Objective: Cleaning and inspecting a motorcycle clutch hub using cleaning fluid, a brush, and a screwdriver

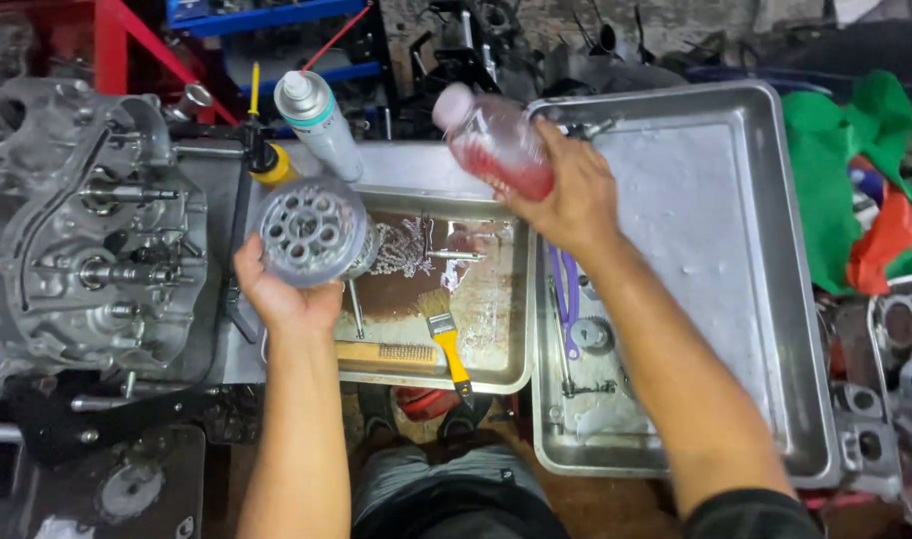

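Hub in my left, bottle in my right, both over the wash tray

My left hand point(286, 294) is closed under the round metal hub point(311, 230); it looks heavy and oily, so I'd cradle its rim. My right hand point(566, 195) is wrapped around the tilted bottle point(496, 140) of red fluid: light, probably slick, best gripped mid-body, above the tray point(521, 299)

Metal trays point(735, 299) on workbench point(416, 160)

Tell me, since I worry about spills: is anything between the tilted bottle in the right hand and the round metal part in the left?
Nothing visible does. The right hand holds the bottle tilted beside the round metal part held by the left hand. Only open air above the small tray separates them; the spray can stands behind.
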